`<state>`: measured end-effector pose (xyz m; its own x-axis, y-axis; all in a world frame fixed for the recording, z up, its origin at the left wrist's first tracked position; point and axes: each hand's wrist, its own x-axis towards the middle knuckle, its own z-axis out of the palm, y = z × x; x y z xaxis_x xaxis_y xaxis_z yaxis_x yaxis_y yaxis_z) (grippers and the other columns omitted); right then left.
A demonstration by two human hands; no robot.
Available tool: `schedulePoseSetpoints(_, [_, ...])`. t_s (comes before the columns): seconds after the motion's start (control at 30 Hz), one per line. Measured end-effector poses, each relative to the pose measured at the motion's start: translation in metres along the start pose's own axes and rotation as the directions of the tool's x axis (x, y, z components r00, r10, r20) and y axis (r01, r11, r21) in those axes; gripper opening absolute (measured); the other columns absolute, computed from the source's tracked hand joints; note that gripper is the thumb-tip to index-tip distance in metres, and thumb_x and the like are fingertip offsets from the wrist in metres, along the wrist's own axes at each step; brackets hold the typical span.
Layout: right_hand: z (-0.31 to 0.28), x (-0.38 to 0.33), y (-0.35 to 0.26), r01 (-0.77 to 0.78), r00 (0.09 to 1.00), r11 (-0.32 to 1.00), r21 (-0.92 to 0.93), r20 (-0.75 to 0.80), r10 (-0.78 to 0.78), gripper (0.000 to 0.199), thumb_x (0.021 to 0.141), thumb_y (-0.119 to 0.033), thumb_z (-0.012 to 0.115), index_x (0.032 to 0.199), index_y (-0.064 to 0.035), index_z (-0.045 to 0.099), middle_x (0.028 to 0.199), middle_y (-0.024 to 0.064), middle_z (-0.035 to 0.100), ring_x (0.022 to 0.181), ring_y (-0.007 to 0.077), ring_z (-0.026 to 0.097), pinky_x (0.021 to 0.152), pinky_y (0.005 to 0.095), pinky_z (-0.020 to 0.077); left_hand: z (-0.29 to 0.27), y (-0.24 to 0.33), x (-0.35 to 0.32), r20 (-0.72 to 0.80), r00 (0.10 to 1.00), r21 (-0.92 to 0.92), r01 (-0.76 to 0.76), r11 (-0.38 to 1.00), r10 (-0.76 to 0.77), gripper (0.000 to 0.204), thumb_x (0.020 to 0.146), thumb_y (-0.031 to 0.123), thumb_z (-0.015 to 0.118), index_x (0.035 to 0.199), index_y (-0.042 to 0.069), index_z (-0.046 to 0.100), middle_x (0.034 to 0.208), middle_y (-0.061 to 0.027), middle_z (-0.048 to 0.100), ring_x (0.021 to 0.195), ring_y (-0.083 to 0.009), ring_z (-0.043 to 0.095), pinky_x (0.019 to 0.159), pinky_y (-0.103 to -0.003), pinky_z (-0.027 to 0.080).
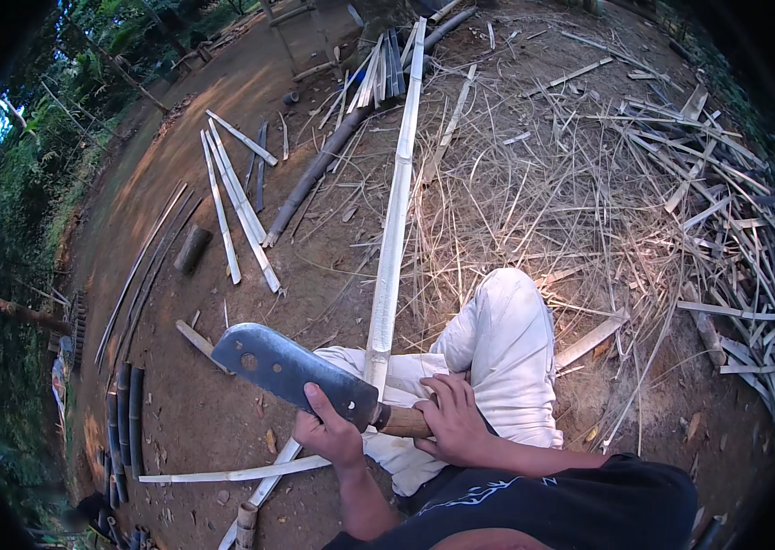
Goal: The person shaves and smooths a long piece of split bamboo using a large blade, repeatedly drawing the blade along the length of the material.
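A broad dark-bladed chopping knife (291, 368) with a wooden handle (406, 422) lies slantwise across my lap, its rounded tip pointing left. My right hand (452, 420) is closed on the handle. With the thumb flat on the blade near the handle, my left hand (337, 438) grips the knife; its other fingers are partly hidden. Under the knife, a long split bamboo strip (394, 220) runs from my lap far ahead. Another pale strip (232, 476) extends left from beside my left hand; whether the hand touches it is unclear.
Shavings (534, 192) cover the ground ahead, with a heap of split bamboo (727, 183) at right. Several strips (241, 202) and a dark bamboo pole (319, 179) lie ahead left. Dark bamboo lengths (124, 422) and a short log (192, 249) lie left.
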<state>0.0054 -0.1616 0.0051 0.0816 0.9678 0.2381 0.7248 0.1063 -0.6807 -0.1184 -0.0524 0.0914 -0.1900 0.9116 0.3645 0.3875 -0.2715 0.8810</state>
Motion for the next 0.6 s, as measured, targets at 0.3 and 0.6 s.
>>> schedulePoseSetpoints(0.3, [-0.031, 0.016, -0.009, 0.05, 0.995, 0.993, 0.111, -0.092, -0.04, 0.059, 0.068, -0.031, 0.083, 0.112, -0.0018, 0.057, 0.136, 0.0218, 0.043, 0.132, 0.0424, 0.036, 0.107, 0.0551, 0.0288, 0.003, 0.011, 0.0, 0.07, 0.997, -0.116, -0.008, 0.993, 0.016, 0.044, 0.106, 0.028, 0.05, 0.086, -0.007, 0.067, 0.077, -0.0066, 0.069, 0.066, -0.0103, 0.061, 0.061, -0.025, 0.049])
schedulePoseSetpoints(0.6, [-0.026, 0.027, -0.021, 0.153, 0.987, 0.988, 0.036, -0.063, -0.15, 0.052, 0.063, -0.029, 0.085, 0.099, -0.0024, 0.059, 0.121, 0.0138, 0.055, 0.125, 0.0348, 0.048, 0.102, 0.0494, 0.0355, -0.008, 0.016, 0.016, -0.079, 0.995, -0.283, 0.03, 0.959, -0.054, 0.046, 0.104, 0.033, 0.053, 0.083, -0.005, 0.066, 0.074, -0.0051, 0.065, 0.062, -0.0092, 0.059, 0.056, -0.024, 0.047])
